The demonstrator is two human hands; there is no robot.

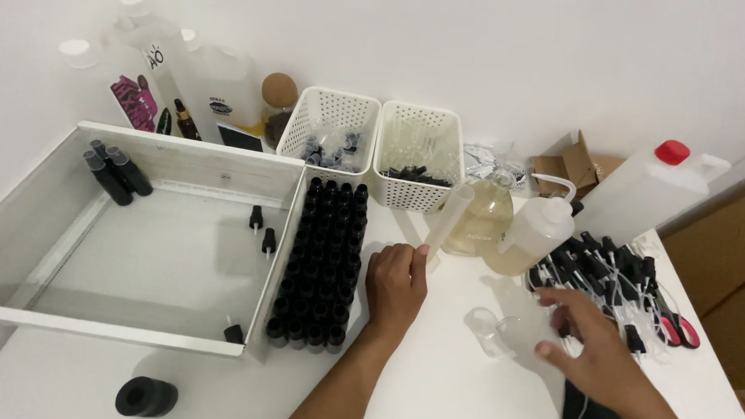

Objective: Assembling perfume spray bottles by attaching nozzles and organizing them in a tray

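My left hand (395, 284) rests on the white table with its fingers curled, just right of a packed block of small black bottles (322, 262). A clear plastic tube (447, 221) leans up beside its fingertips; I cannot tell whether the hand grips it. My right hand (597, 349) hovers with fingers spread and nothing in it, next to a pile of black spray pumps with thin white tubes (608, 274). A small clear cup (489, 328) lies on the table between the two hands.
A white tray (70, 221) at left holds a few black bottles. Two white perforated baskets (373, 147) stand behind. A squeeze bottle (535, 233), glass flask (483, 218), red-capped jug (641, 192), red scissors (677, 327) and black tape roll (146, 396) lie about.
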